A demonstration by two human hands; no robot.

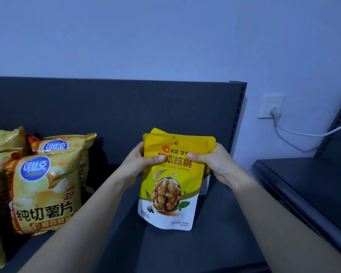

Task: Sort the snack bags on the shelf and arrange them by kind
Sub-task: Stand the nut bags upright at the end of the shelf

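A small stack of yellow walnut bags [166, 186] stands upright on the dark shelf [215, 243], the front one showing a walnut picture over a white bottom. My left hand [138, 162] grips the stack's upper left edge with the thumb across the front. My right hand [213, 162] grips the upper right edge the same way. Several yellow potato chip bags [41, 186] stand in rows at the left of the shelf, apart from the walnut bags.
The shelf's dark back panel [126, 107] rises behind the bags, with a slotted upright [238, 115] at its right end. A second dark shelf [307, 186] stands to the right. A wall socket [271, 106] with a white cable is on the wall between them.
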